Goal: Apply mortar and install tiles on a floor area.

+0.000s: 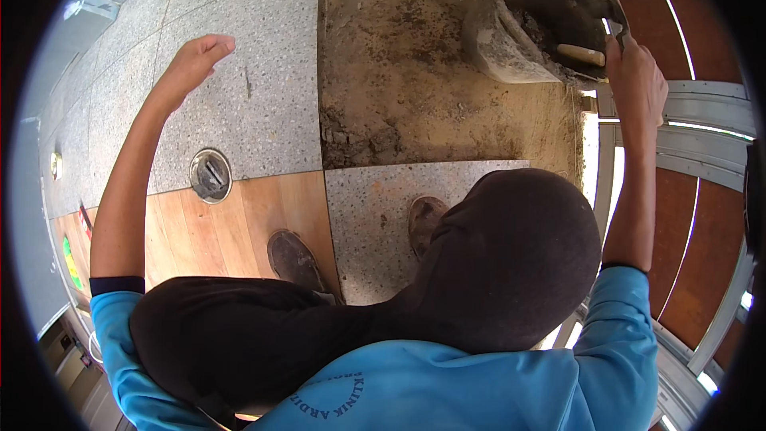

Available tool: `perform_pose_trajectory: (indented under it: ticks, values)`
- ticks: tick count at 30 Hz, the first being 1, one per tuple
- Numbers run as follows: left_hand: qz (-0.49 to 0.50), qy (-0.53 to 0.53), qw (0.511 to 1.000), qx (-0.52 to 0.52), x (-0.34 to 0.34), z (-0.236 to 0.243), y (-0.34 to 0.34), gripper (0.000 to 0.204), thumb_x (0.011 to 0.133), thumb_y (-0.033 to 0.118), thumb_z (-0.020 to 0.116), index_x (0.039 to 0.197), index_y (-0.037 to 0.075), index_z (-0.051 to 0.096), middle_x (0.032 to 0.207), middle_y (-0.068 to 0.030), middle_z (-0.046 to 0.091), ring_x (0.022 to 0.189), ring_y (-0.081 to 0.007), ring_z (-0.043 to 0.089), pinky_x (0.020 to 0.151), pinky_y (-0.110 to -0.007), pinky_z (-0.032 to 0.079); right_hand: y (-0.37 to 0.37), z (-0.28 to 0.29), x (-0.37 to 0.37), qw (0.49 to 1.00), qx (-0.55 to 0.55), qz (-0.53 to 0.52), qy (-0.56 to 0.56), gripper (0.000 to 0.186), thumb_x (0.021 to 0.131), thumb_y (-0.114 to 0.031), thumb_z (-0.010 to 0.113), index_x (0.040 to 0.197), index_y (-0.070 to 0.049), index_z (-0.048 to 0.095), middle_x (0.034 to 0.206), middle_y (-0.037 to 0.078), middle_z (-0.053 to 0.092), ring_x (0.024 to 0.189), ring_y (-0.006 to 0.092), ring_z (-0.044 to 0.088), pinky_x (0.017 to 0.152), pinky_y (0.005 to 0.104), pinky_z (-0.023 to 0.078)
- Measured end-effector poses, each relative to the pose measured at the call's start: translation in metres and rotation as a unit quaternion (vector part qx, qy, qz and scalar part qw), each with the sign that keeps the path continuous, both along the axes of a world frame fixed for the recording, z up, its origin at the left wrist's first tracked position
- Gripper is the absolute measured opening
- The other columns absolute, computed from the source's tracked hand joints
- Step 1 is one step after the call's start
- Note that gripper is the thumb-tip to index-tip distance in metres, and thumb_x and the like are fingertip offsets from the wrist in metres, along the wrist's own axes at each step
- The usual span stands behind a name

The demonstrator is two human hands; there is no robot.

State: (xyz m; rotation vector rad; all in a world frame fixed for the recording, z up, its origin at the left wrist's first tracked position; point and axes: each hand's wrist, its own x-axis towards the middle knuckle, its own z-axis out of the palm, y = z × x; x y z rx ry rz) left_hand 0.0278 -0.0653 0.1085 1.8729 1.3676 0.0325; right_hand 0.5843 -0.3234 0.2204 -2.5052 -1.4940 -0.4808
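My left hand (197,66) is held above the speckled grey tiles (271,96), its fingers curled together and nothing visible in them. At the far right my right hand (637,80) has its fingers closed over the edge of a worn, whitish sack-like container (499,48). Inside it are dark grey clumps (550,0), perhaps mortar. A tool with a pale wooden handle (581,54) lies in it, close beside my right fingers; its other end cannot be made out.
Bare, sandy ground (431,72) lies between the tiles and the container. A round metal cup (211,175) stands by the wood-look tiles (247,215). My shoes rest on the wood-look tiles and a speckled tile (371,247). Reddish-brown panels (674,215) with metal framing line the right.
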Motion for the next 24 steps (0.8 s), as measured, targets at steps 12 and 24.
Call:
perform_pose_trajectory:
  ticks: [12, 24]
  values:
    - [-0.052, -0.003, 0.997, 0.059, -0.009, -0.010, 0.005, 0.067, 0.095, 0.060, 0.055, 0.138, 0.008, 0.059, 0.134, -0.0117, 0.061, 0.129, -0.0245, 0.053, 0.105, -0.041, 0.043, 0.064, -0.229, -0.128, 0.857, -0.322, 0.257, 0.309, 0.041, 0.089, -0.040, 0.063, 0.092, -0.001, 0.074, 0.080, 0.023, 0.069, 0.077, 0.0371, 0.068, 0.074, 0.0463, 0.053]
    - [0.057, -0.017, 0.998, -0.005, 0.005, 0.011, -0.015, 0.053, 0.095, 0.043, 0.064, 0.125, -0.002, 0.064, 0.123, -0.0150, 0.065, 0.114, -0.0259, 0.059, 0.097, -0.042, 0.049, 0.076, -0.260, -0.183, 0.801, -0.363, 0.364, 0.307, 0.038, 0.090, -0.031, 0.056, 0.077, 0.005, 0.061, 0.075, 0.025, 0.062, 0.070, 0.0399, 0.061, 0.071, 0.0531, 0.048]
